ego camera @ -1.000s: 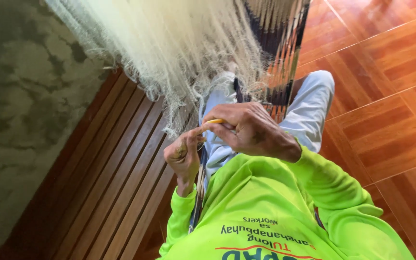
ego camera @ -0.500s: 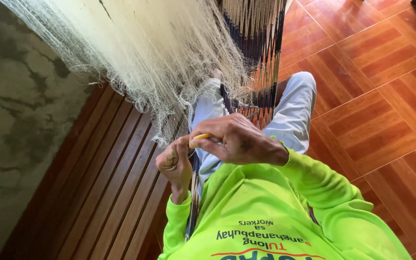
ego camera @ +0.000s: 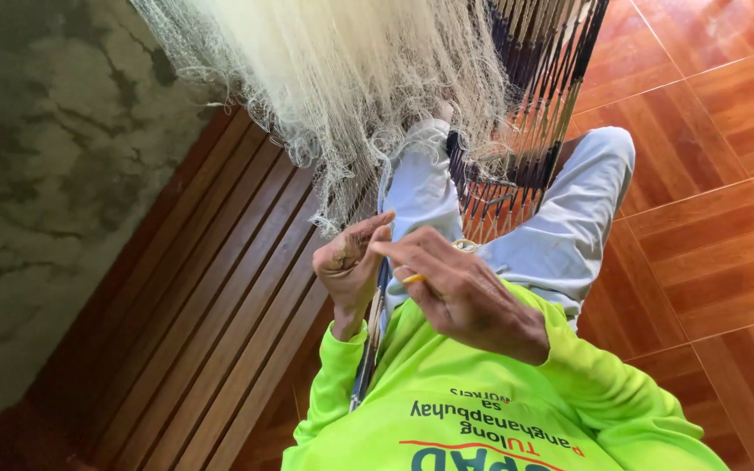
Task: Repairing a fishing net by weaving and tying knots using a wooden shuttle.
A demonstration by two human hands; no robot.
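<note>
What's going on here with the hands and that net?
A seated person in a lime-green long-sleeved shirt works on a pale fishing net that hangs down over their knees. The right hand pinches a slim yellow netting needle, while the left hand meets it fingertip to fingertip, near the net's lower fringe. They sit beside a slatted wooden bench on a reddish tiled floor.

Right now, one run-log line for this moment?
left hand: pinching net strands | right hand: gripping yellow needle | seated, wooden bench
</note>
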